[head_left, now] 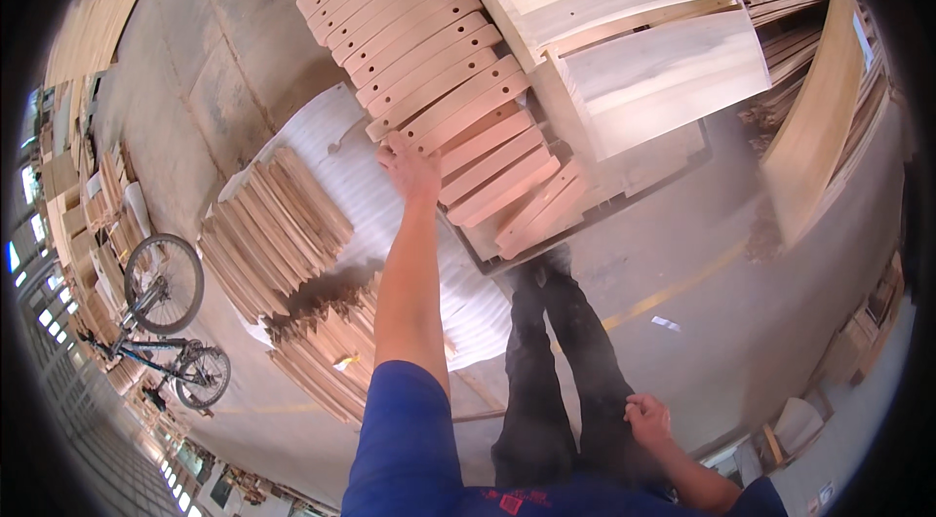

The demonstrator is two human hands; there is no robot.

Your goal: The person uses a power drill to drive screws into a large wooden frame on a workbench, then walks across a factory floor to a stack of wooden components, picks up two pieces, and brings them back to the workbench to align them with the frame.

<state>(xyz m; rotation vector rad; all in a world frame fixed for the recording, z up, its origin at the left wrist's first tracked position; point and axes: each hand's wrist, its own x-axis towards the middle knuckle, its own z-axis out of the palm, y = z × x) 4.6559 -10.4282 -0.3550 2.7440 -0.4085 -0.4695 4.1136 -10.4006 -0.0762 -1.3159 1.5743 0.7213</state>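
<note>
Bright, hazy in patches, edges bent, corners black

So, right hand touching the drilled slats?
Apart. The head view shows the right hand low beside the black trousers, well clear of the slats.

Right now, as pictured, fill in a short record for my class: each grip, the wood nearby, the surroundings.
Left grip: at the left ends of the reddish slats; whether closed on one, unclear
Right grip: loosely curled near the dark trousers, nothing visible in it
Slat layout: side by side, many with round holes
Right of slats: pale curved panels
Floor at left: bundles of wooden strips on white sheeting
Farther left: bicycle
</note>
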